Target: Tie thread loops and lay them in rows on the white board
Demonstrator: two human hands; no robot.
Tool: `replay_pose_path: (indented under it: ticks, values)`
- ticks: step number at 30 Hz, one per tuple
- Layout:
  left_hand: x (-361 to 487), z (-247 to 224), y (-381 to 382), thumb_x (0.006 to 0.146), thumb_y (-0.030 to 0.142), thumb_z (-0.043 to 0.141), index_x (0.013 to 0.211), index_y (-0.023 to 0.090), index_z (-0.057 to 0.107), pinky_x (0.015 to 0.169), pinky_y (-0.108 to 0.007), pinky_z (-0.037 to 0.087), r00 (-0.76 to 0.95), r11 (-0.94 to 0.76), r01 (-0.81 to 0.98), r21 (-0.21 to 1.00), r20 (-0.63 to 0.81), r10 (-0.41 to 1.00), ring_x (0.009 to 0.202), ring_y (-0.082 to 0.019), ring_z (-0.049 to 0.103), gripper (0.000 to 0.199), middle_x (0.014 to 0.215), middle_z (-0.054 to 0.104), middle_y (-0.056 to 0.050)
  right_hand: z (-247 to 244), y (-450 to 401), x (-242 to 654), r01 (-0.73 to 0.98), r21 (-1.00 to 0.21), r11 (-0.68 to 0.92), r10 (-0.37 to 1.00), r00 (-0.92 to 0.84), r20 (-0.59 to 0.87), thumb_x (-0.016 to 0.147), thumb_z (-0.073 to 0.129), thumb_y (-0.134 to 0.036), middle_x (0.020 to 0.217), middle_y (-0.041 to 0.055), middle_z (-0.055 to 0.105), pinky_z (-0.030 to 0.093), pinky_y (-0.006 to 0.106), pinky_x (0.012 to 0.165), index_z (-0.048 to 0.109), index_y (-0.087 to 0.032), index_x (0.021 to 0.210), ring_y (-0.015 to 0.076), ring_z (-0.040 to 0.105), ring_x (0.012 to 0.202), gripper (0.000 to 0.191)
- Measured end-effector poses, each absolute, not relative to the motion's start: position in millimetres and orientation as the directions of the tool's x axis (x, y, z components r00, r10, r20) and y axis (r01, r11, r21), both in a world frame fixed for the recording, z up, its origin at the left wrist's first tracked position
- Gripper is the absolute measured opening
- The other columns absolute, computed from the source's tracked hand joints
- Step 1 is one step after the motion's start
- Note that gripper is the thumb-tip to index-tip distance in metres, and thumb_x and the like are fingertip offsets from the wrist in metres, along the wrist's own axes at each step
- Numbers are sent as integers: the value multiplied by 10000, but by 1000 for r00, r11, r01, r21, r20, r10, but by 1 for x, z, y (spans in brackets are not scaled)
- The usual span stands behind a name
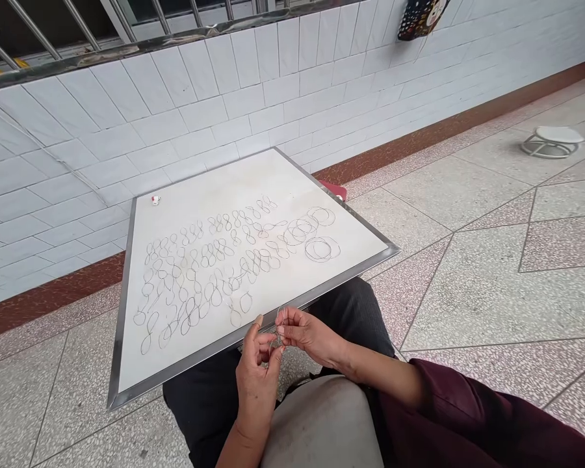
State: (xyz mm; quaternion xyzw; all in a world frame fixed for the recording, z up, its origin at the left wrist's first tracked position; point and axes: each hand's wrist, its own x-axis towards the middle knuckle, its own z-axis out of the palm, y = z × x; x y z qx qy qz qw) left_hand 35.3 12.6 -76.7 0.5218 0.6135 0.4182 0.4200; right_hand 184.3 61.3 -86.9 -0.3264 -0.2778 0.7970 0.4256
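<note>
Both hands meet over my lap, just off the near edge of the white table (pixel 214 188). A thin wire loop (pixel 281 316) rises between the fingers. My right hand (pixel 312 335) pinches it between thumb and fingertips. My left hand (pixel 260 370) is beside it, thumb against the lower part of the wire, with a tan covering on one fingertip. Rows of thin wire pieces bent into figure eights (pixel 190 312) lie on the table. Larger round wire coils (pixel 322 249) are at the right of the rows.
A small white and red object (pixel 156 201) sits at the table's far left corner. White tiled wall (pixel 199 117) stands behind. A red item (pixel 335 190) shows past the table's right edge. On the floor at right is a low white stool (pixel 556 140).
</note>
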Motion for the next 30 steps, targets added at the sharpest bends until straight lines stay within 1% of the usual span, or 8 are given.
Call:
replay_pose_path:
  ticks: [5,8,11,15,21,23,27,30]
  values:
    - [32,-84,18,822,332,704,1419,253,455,751,-351,546,-79,140,114,984,-132,988,814,-196,683,652,1028,729,-72,-91,64,185,-513,-699,-499,856,-418,-305,601,915,-404,747,-40,550,394,251,685,616,-182,810,93,482,672,426]
    - [31,-84,21,810,407,729,1408,249,475,846,-384,545,-85,170,68,983,-164,983,941,-230,705,668,1090,744,-96,-94,68,185,-533,-679,-505,856,-414,-311,592,919,-408,746,-34,563,403,264,689,627,-182,797,99,498,670,423]
    - [32,-82,23,838,460,697,1396,244,501,941,-416,520,-73,182,32,983,-179,981,1072,-259,688,630,1133,747,-117,-97,72,186,-551,-660,-511,853,-420,-310,592,920,-416,736,-33,572,413,275,700,633,-184,810,105,517,662,428]
    - [34,-81,24,881,501,635,1396,250,521,953,-417,523,-82,203,-38,978,-205,975,1069,-254,694,584,1175,738,-130,-102,75,187,-572,-652,-498,860,-421,-288,623,907,-413,734,-28,585,426,281,710,640,-186,818,110,530,667,401]
    - [37,-91,26,889,487,634,1357,232,565,973,-424,516,-91,222,-142,965,-236,967,1074,-255,693,537,1189,734,-133,-108,78,185,-602,-605,-521,845,-465,-265,660,888,-406,730,-13,627,438,305,751,622,-183,836,131,589,686,389]
    - [38,-90,27,890,475,638,1362,229,550,1008,-435,492,-86,236,-175,956,-253,964,1101,-256,685,540,1193,733,-133,-109,80,186,-590,-639,-493,859,-448,-248,676,877,-410,728,-15,624,424,299,740,620,-186,839,129,577,681,378]
    - [39,-83,27,856,429,696,1382,234,508,1068,-441,441,-82,231,-157,960,-246,966,1226,-269,617,592,1230,718,-126,-108,83,187,-505,-791,-345,919,-354,-174,713,844,-432,710,-27,574,382,284,695,631,-191,820,125,504,674,338]
    - [39,-80,25,849,415,705,1355,212,529,1050,-452,458,-107,230,-107,967,-242,965,1183,-279,646,572,1182,738,-134,-109,80,189,-462,-835,-298,929,-340,-144,718,836,-443,729,-27,552,373,283,690,641,-192,818,127,481,685,333]
